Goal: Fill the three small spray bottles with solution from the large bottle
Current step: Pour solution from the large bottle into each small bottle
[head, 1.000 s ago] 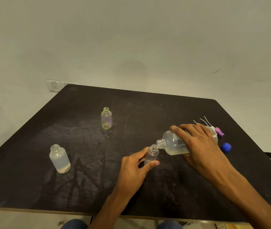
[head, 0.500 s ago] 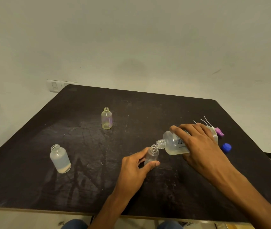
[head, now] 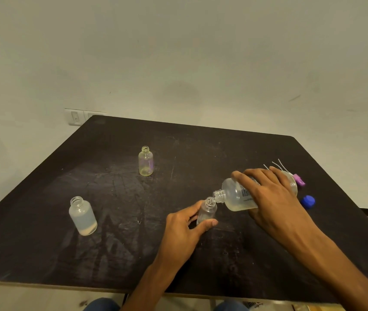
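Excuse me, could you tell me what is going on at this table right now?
A person is pouring. The right hand tips the large bottle so its neck meets the mouth of a small bottle, steadied by the left hand. Two other small bottles stand uncapped on the table.

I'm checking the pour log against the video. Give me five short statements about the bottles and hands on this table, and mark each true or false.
1. The right hand tips the large bottle so its neck meets the mouth of a small bottle. True.
2. The left hand rests flat on the table, holding nothing. False: its grip is around the small bottle being filled.
3. The frosted bottle at the left stands open, with no cap. True.
4. The clear bottle farther back lies on its side. False: it stands upright.
5. A blue cap lies on the table right of the large bottle. True.
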